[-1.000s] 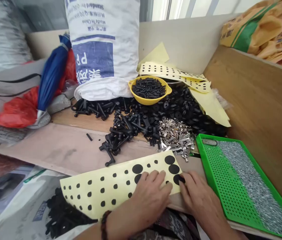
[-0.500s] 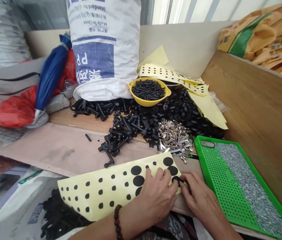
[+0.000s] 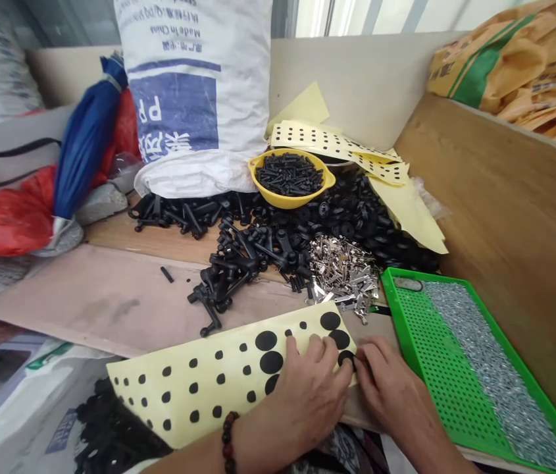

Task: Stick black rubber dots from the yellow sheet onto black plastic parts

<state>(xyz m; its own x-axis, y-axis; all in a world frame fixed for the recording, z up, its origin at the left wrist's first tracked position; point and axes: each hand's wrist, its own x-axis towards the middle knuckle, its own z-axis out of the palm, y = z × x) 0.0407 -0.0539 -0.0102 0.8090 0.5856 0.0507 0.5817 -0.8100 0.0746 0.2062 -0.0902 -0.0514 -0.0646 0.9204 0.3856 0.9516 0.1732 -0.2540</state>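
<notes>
A yellow sheet [image 3: 179,355] with small and large black round stickers lies at the front edge of the table. My left hand [image 3: 307,388], below a beaded bracelet [image 3: 228,441], rests on its right part with the fingers spread and bent. My right hand [image 3: 389,382] is at the sheet's right edge, thumb and forefinger pinched at the rim of a large black sticker [image 3: 346,359]. The two hands almost touch there. Other large stickers [image 3: 330,321] lie just above the fingers.
Behind the sheet are black plastic arms [image 3: 238,257], metal clips [image 3: 344,273] and a yellow bowl [image 3: 290,201] of black screws. A green tray [image 3: 435,368] of small metal parts stands right. A white sack [image 3: 199,99] and blue umbrella [image 3: 85,138] are behind.
The view has shifted slightly, so the things on the left appear further left. Both hands keep nearly the same place at the sheet's right end, and the right fingers have closed slightly at the sticker.
</notes>
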